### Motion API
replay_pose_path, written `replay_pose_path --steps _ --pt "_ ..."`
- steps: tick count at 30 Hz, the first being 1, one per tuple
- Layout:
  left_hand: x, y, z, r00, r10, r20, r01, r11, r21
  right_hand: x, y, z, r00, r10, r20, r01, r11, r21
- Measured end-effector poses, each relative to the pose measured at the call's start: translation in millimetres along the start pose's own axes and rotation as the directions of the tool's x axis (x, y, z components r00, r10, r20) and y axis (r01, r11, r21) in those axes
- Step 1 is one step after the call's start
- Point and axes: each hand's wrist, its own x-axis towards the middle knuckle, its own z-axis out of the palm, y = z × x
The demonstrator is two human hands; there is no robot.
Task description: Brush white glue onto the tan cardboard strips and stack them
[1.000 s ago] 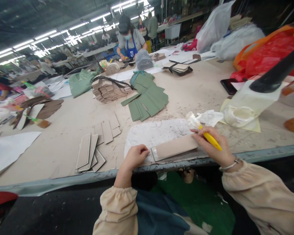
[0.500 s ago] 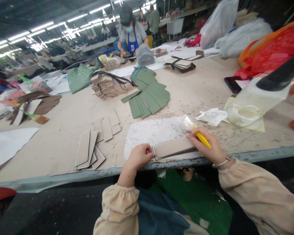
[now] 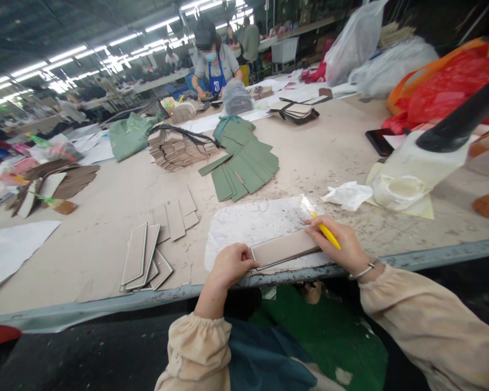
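A long beige panel with a dark edge [image 3: 283,248] lies over the white sheet [image 3: 236,220] at the table's front edge. My left hand [image 3: 233,264] pinches its left end between thumb and fingers. In my right hand [image 3: 337,239] is a brush with a yellow handle [image 3: 329,235], its white-coated bristles pointing away from me above the sheet. The fingers of that hand also touch the panel's right end. Left of the sheet, several edged beige panels [image 3: 135,255] lie in a loose overlapping pile, with plain beige strips [image 3: 174,218] just behind them.
Fanned green pieces [image 3: 248,168] and a tied beige stack [image 3: 179,149] lie farther back. To the right stand a whitish glue container [image 3: 419,174], a crumpled white tissue [image 3: 348,195], a phone [image 3: 380,142] and a red bag [image 3: 444,81]. A co-worker [image 3: 215,62] is across the table.
The whole view has shifted slightly. Both hands keep their hold on the panel, and the brush stays in the right hand with almost the same tilt.
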Motion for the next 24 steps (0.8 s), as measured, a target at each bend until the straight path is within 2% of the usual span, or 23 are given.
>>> replay_pose_path --steps 13,24 --pt "1.0 -1.8 -0.1 0.999 0.035 0.007 -0.036 0.996 0.077 -0.8 1.0 0.0 1.000 -0.013 0.024 0.014 0.999 -0.036" --pt "0.8 -2.3 -1.4 0.997 0.065 0.035 -0.067 0.997 0.034 -0.4 0.7 2.8 1.000 -0.018 0.012 0.018 0.999 -0.029"
